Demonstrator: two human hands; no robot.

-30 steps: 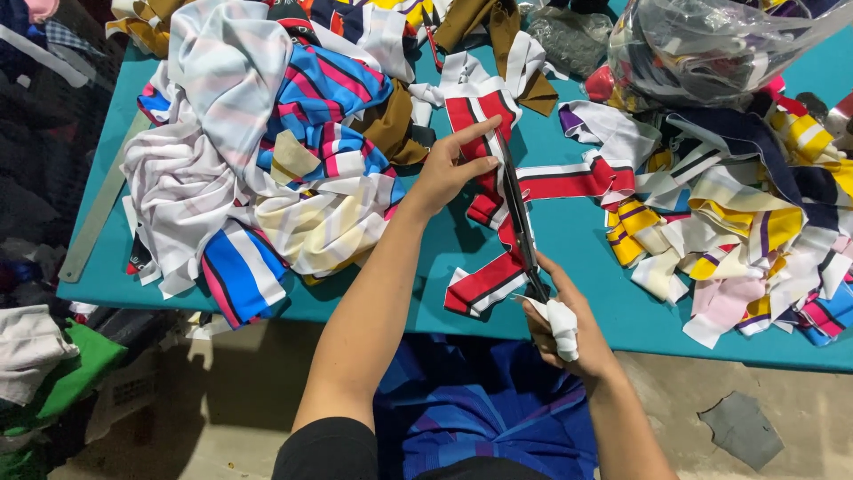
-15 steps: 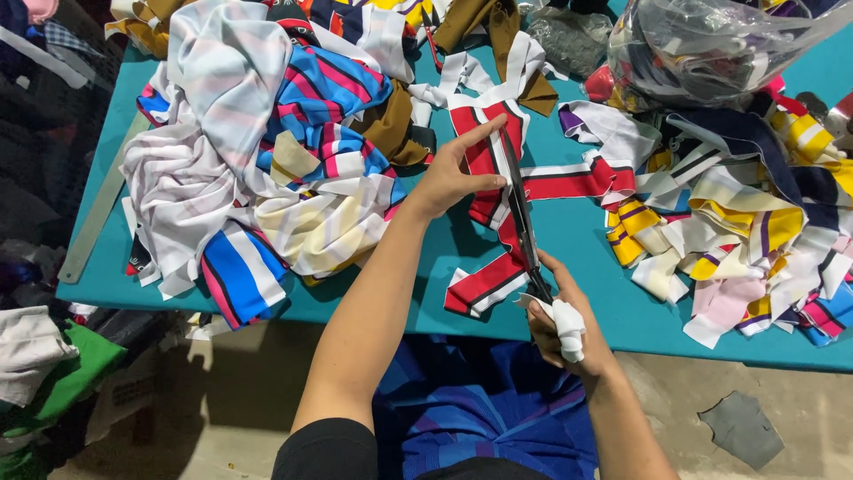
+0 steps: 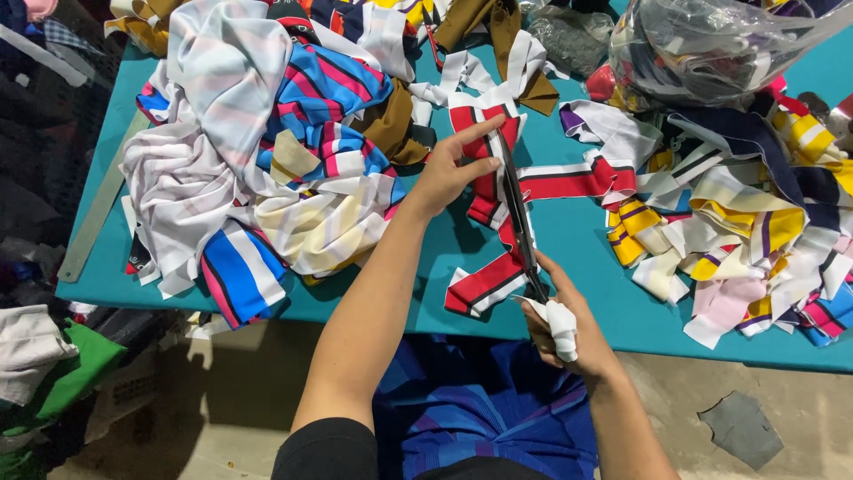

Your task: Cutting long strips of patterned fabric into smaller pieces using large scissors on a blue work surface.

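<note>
My right hand [image 3: 562, 322] grips the cloth-wrapped handles of long black scissors [image 3: 518, 213] at the table's near edge. The blades lie closed along a red, white and black striped strip of fabric [image 3: 484, 187] that runs away from me. My left hand [image 3: 447, 169] lifts the strip's far part, index finger and thumb stretched toward its top end. A second red and white strip [image 3: 569, 180] branches off to the right under the blades.
A teal table [image 3: 577, 240] carries a heap of striped fabric [image 3: 267, 151] on the left and cut yellow, white and pink scraps [image 3: 746, 222] on the right. A clear plastic bag [image 3: 711, 44] sits at the far right. A metal ruler [image 3: 93, 218] lies along the left edge.
My left hand has slid further up the striped strip and raised its fingers. The scissors stay nearly in place along the strip.
</note>
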